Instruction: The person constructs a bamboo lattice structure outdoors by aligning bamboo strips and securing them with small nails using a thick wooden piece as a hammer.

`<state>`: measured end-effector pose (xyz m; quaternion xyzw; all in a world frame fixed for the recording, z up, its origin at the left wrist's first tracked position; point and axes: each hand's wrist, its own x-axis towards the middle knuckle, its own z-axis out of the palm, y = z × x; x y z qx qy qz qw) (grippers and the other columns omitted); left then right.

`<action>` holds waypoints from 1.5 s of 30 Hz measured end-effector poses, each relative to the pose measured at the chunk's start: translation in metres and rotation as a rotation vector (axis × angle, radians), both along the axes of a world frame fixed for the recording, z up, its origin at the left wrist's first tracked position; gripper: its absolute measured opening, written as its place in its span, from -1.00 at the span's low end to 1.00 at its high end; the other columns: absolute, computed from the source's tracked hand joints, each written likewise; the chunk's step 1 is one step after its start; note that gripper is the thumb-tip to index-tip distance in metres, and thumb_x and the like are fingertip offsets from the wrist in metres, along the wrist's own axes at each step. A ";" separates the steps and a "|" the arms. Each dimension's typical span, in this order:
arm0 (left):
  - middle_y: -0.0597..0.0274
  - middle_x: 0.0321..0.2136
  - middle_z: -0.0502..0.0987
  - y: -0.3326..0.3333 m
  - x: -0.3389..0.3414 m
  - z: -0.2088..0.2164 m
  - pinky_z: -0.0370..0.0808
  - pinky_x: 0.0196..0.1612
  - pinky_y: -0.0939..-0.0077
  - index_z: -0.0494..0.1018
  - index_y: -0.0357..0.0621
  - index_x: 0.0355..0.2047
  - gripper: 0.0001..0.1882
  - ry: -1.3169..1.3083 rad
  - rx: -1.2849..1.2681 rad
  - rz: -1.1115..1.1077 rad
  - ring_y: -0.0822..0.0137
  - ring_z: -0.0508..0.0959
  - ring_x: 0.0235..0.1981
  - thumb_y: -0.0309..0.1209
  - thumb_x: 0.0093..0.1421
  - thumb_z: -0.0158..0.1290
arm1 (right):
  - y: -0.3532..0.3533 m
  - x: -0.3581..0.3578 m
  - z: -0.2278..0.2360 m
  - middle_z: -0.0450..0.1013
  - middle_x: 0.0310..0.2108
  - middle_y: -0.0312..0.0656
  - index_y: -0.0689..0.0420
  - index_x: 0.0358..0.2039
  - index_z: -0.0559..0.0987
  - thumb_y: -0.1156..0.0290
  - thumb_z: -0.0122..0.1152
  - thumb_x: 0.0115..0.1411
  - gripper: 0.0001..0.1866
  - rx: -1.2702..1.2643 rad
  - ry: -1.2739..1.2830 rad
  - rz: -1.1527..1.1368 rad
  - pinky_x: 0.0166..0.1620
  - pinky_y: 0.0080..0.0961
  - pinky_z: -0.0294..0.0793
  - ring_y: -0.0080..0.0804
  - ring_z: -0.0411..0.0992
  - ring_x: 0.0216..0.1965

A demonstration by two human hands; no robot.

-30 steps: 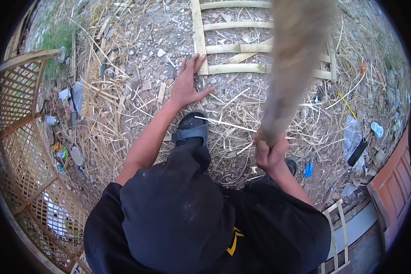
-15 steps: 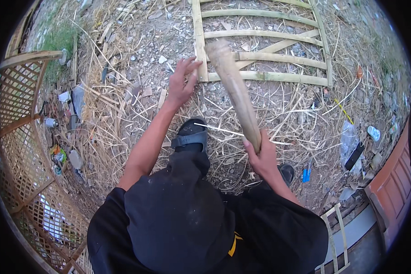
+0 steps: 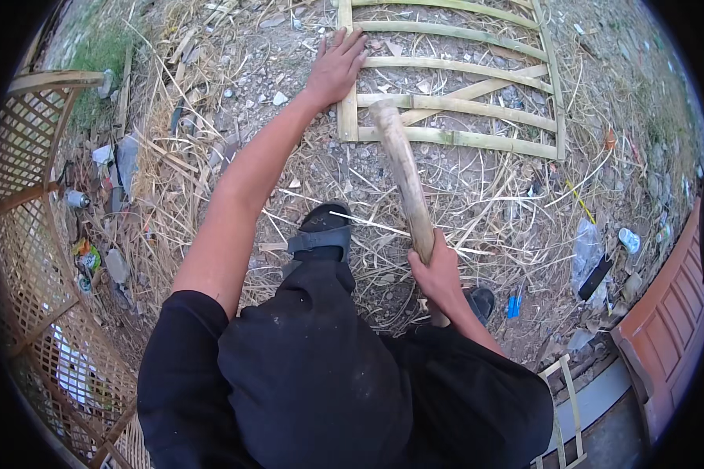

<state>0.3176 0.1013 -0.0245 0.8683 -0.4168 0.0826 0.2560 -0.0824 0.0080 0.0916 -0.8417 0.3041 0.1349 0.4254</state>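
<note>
A frame of split bamboo strips [image 3: 461, 102] lies on the ground ahead, with slats across two side rails and one strip set diagonally. My left hand [image 3: 336, 70] rests on its left side rail, fingers stretched out and slightly spread. Wrapped round the lower part of a thick wooden club [image 3: 405, 172] is my right hand [image 3: 440, 272]. The club tilts up and to the left, its blunt far end near the lowest slats beside the left rail. Whether it touches them I cannot tell.
Dry straw and thin strips [image 3: 493, 211] litter the stony ground. Lattice panels [image 3: 35, 273] stand at the left. On the right are a plastic bag [image 3: 587, 254], a white cup [image 3: 629, 241], a blue object [image 3: 514, 306] and a reddish-brown panel [image 3: 665, 305]. My sandalled foot [image 3: 321, 233] is near the middle.
My left hand has moved up along the side rail and now lies flat on it. The club's far end has come down and nearer me, with my right hand slightly lower.
</note>
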 end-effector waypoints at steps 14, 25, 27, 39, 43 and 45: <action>0.22 0.44 0.15 0.000 0.002 0.002 -0.08 0.45 -0.24 0.23 -0.03 0.38 -0.47 0.016 0.019 0.008 0.00 0.04 0.48 -0.17 0.47 -0.24 | -0.003 0.023 0.012 0.56 -0.41 0.26 0.31 0.04 0.39 0.26 0.32 0.11 -0.43 0.082 0.002 0.082 -0.22 -0.02 0.57 0.27 0.59 -0.32; 0.24 0.45 0.13 -0.002 -0.002 0.003 -0.11 0.45 -0.25 0.23 0.01 0.38 -0.47 0.018 0.027 0.016 0.04 0.04 0.48 -0.16 0.47 -0.25 | 0.005 0.009 0.021 0.53 -0.46 0.27 0.31 -0.03 0.37 0.30 0.27 0.11 -0.51 -0.004 -0.057 -0.054 -0.29 -0.02 0.53 0.27 0.57 -0.41; 0.23 0.45 0.13 0.000 -0.004 0.002 -0.11 0.46 -0.25 0.23 0.00 0.38 -0.47 0.027 0.034 0.015 0.05 0.03 0.49 -0.16 0.47 -0.25 | 0.005 0.013 0.019 0.54 -0.50 0.23 0.29 -0.16 0.46 0.22 0.32 0.14 -0.58 0.042 0.052 -0.049 -0.33 -0.06 0.53 0.23 0.57 -0.46; 0.22 0.42 0.18 -0.003 0.003 0.009 -0.03 0.41 -0.35 0.26 -0.04 0.35 -0.49 0.002 0.004 0.026 0.02 0.07 0.47 -0.19 0.46 -0.23 | -0.009 0.023 -0.003 0.56 -0.44 0.27 0.41 -0.09 0.48 0.22 0.33 0.05 -0.46 -0.056 -0.045 0.112 -0.28 -0.10 0.61 0.24 0.60 -0.35; 0.22 0.43 0.16 0.005 0.001 0.001 -0.03 0.40 -0.39 0.25 -0.02 0.35 -0.49 0.000 0.033 0.035 0.03 0.05 0.48 -0.19 0.46 -0.23 | -0.002 0.042 0.047 0.55 -0.53 0.13 0.31 -0.17 0.44 0.31 0.34 0.08 -0.58 -0.006 -0.196 -0.054 -0.41 -0.13 0.55 0.11 0.59 -0.51; 0.21 0.44 0.14 0.006 -0.001 0.001 -0.04 0.41 -0.37 0.25 -0.01 0.35 -0.50 0.024 0.028 0.036 0.03 0.04 0.48 -0.19 0.46 -0.24 | 0.000 0.041 0.056 0.54 -0.55 0.05 0.28 -0.18 0.43 0.38 0.33 0.11 -0.65 -0.036 -0.459 -0.145 -0.42 -0.21 0.55 -0.01 0.61 -0.51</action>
